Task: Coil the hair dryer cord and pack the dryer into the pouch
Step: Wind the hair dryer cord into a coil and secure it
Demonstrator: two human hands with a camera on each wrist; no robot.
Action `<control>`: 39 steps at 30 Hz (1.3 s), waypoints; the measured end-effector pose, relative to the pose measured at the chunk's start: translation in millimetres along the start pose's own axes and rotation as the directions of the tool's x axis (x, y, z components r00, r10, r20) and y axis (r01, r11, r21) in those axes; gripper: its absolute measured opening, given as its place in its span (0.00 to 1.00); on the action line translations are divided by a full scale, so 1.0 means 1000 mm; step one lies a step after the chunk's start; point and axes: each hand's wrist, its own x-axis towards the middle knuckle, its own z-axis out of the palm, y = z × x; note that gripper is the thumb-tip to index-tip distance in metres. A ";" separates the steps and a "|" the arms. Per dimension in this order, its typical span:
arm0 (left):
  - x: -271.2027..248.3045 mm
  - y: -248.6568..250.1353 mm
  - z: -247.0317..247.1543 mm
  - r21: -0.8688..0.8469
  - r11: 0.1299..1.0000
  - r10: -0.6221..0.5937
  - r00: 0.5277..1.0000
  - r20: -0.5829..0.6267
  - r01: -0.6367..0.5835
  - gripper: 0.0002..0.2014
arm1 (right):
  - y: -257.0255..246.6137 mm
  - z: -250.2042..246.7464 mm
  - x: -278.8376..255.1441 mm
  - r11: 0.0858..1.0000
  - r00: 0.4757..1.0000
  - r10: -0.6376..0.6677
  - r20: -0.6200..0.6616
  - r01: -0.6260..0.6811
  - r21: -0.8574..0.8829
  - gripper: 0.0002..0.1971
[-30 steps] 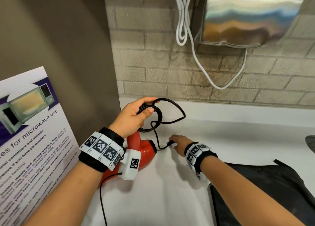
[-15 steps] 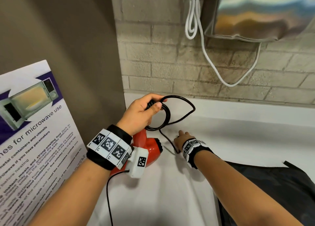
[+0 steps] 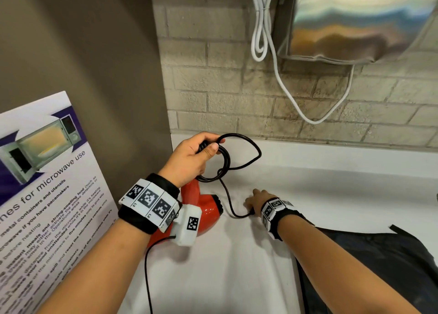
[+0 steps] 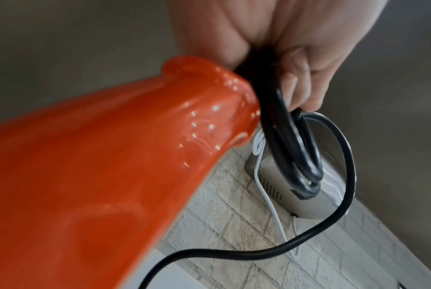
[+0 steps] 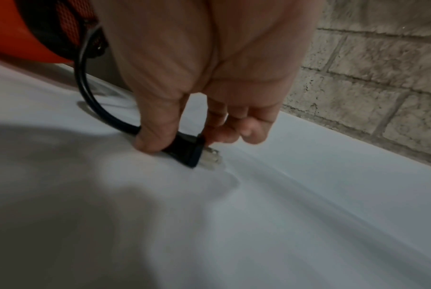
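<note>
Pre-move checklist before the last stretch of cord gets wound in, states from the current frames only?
1. Left hand grips the coiled loops of the black power cord: ok.
2. Right hand pinches the black plug on the white counter: ok.
3. Slack between coil and plug free of knots: cannot tell, one crossing near the coil.
4. Glossy red hair dryer lies on the counter, under the left wrist: ok.
5. Black fabric pouch beside the right forearm, mouth open: cannot tell.
</note>
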 end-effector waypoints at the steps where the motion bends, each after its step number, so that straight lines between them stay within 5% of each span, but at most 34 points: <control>1: 0.000 0.000 0.000 -0.005 1.000 -0.003 1.000 0.002 0.003 0.09 | 0.000 0.000 -0.003 1.000 1.000 -0.006 -0.016 0.006 -0.009 0.16; 7: 0.001 -0.001 0.000 -0.039 0.999 -0.032 0.999 -0.017 0.031 0.09 | 0.007 -0.008 -0.016 0.907 0.944 0.170 -0.284 -0.038 0.418 0.16; 9: 0.001 -0.002 0.000 -0.046 0.998 -0.032 0.999 -0.032 0.031 0.09 | 0.011 -0.011 -0.023 0.717 0.919 0.226 -0.323 0.067 0.694 0.13; 11: 0.002 -0.003 0.000 -0.043 0.999 -0.030 0.998 -0.049 0.028 0.09 | 0.006 -0.017 -0.037 0.335 0.912 0.239 -0.333 0.244 0.910 0.13; 13: 0.003 -0.003 0.002 -0.043 0.999 -0.028 0.998 -0.055 0.026 0.09 | -0.004 -0.028 -0.055 0.015 0.881 0.223 -0.417 0.425 0.905 0.16; 15: 0.004 -0.003 0.005 -0.048 0.998 -0.031 0.998 -0.060 0.028 0.09 | -0.017 -0.044 -0.073 -0.176 0.805 0.221 -0.550 0.588 0.790 0.17; 20: 0.004 -0.001 0.011 -0.006 1.000 -0.021 0.997 -0.075 0.020 0.09 | -0.048 -0.073 -0.106 -0.336 0.570 0.212 -0.794 0.805 0.489 0.10; 23: 0.002 0.001 0.012 0.055 0.998 0.000 0.997 -0.080 0.005 0.09 | -0.060 -0.073 -0.106 -0.265 0.482 0.164 -0.861 0.862 0.432 0.08; 26: 0.001 -0.001 0.012 0.056 0.998 -0.003 0.998 -0.060 0.006 0.10 | -0.066 -0.065 -0.095 0.171 0.429 0.223 -0.875 0.867 0.468 0.16; 28: 0.001 -0.003 0.014 0.040 0.999 -0.013 0.999 -0.034 0.014 0.09 | -0.069 -0.064 -0.089 0.383 0.376 0.234 -0.896 0.812 0.441 0.13; 31: -0.001 -0.005 0.016 0.018 1.000 -0.021 1.000 -0.002 0.021 0.09 | -0.075 -0.068 -0.085 0.404 0.327 0.235 -0.915 0.823 0.398 0.14; 34: -0.004 -0.003 0.020 0.020 1.000 -0.014 0.999 0.039 0.013 0.09 | -0.081 -0.076 -0.084 0.215 0.409 0.218 -0.886 0.865 0.453 0.16; 35: -0.004 -0.003 0.020 0.021 1.000 -0.008 0.999 0.040 0.007 0.09 | -0.081 -0.077 -0.084 0.217 0.447 0.183 -0.876 0.850 0.479 0.17; 39: -0.002 -0.002 0.015 -0.022 1.000 0.003 1.000 -0.027 -0.004 0.09 | -0.076 -0.071 -0.086 0.461 0.585 0.018 -0.811 0.715 0.526 0.17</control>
